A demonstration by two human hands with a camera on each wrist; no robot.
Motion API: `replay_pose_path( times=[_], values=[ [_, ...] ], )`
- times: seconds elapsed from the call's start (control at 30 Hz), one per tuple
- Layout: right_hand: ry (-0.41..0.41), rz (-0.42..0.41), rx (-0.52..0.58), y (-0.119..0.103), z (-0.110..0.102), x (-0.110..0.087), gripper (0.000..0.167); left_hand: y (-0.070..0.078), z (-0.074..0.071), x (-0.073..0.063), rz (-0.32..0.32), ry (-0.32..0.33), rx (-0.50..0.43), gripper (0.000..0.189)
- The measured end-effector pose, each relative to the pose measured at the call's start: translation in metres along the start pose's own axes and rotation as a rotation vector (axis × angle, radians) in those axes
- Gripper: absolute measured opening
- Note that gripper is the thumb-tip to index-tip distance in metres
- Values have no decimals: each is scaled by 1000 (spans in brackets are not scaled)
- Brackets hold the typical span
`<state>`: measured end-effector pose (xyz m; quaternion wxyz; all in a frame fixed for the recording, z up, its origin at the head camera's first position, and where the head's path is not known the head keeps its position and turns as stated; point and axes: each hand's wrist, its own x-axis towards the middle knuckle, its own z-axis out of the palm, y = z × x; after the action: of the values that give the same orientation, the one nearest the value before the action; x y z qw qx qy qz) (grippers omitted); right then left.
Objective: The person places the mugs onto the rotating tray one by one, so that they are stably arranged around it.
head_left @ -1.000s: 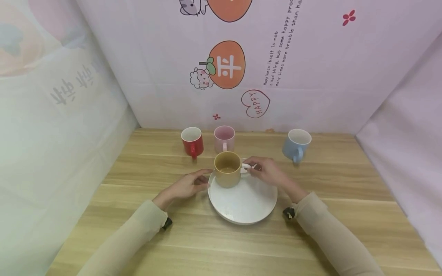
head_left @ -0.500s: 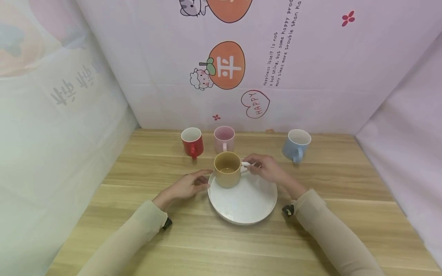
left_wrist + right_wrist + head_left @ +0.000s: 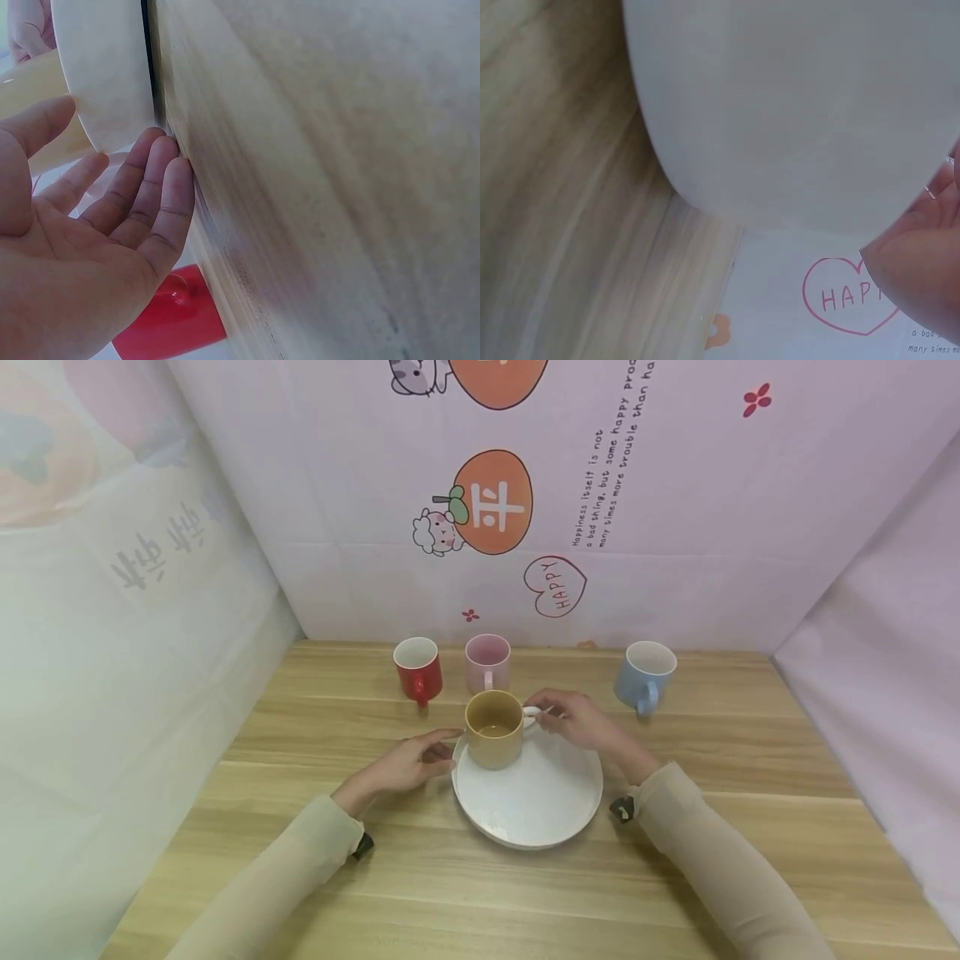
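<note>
A yellow mug (image 3: 494, 735) with a white handle (image 3: 531, 717) stands upright near the back left of a thick white round stand (image 3: 536, 802). My right hand (image 3: 577, 725) pinches the handle with fingertips and thumb; the right wrist view catches only part of the hand, beside the stand's pale side (image 3: 780, 112). My left hand (image 3: 411, 762) is at the stand's left edge. In the left wrist view, its loosely bent fingers (image 3: 139, 199) reach the stand's rim (image 3: 105, 75), and the thumb tip lies by the rim's upper edge.
Behind the stand are a red mug (image 3: 420, 681) and a pink mug (image 3: 487, 664), the pink one partly hidden by the yellow mug. A light blue mug (image 3: 643, 678) stands at the back right. Printed cloth (image 3: 337, 552) walls the wooden table (image 3: 480, 910) at the back and sides.
My right hand has shifted slightly left and away from me, and the yellow mug's handle has swung a little toward the back. My left hand has kept its place.
</note>
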<state>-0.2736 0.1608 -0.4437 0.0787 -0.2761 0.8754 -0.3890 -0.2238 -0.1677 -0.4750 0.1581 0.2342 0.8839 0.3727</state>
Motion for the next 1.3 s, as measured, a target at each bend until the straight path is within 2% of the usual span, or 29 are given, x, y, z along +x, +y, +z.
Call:
replay_pose_path(
  times=[0.67,1.0,1.3],
  values=[
    [25,95,85,3,-7,-7,36,1,-1,-1,9,-15,6,59],
    [59,76,-2,10,-16,-15,38,1,-2,-2,19,-23,-24,58],
    [89,50,24,18,-24,-21,39,3,-2,-4,19,-33,0,61]
  ],
)
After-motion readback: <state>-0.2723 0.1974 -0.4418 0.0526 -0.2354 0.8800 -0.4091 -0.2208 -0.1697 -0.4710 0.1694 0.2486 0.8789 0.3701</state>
